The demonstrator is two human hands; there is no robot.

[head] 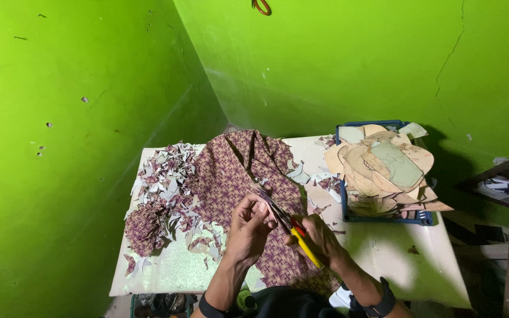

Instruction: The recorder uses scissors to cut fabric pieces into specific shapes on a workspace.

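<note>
Maroon patterned fabric (pixel 237 171) lies across the white table (pixel 384 247). Left hand (pixel 248 227) pinches its edge; right hand (pixel 319 235) is closed round yellow-handled scissors (pixel 293 231). Risk: blades run close to the left fingertips, and bunched cloth could skew the cut. Offcuts (pixel 166 182) crowd the left.

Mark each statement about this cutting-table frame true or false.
1. The right hand holds yellow-and-red-handled scissors. True.
2. The left hand rests flat on bare table. False: it pinches the maroon patterned woven fabric at the blades.
3. The blue plastic crate is filled with tan shaped cut-outs. True.
4. The pile of small offcut scraps lies right of the fabric. False: left.
5. The walls are blue. False: bright green wall.
</note>
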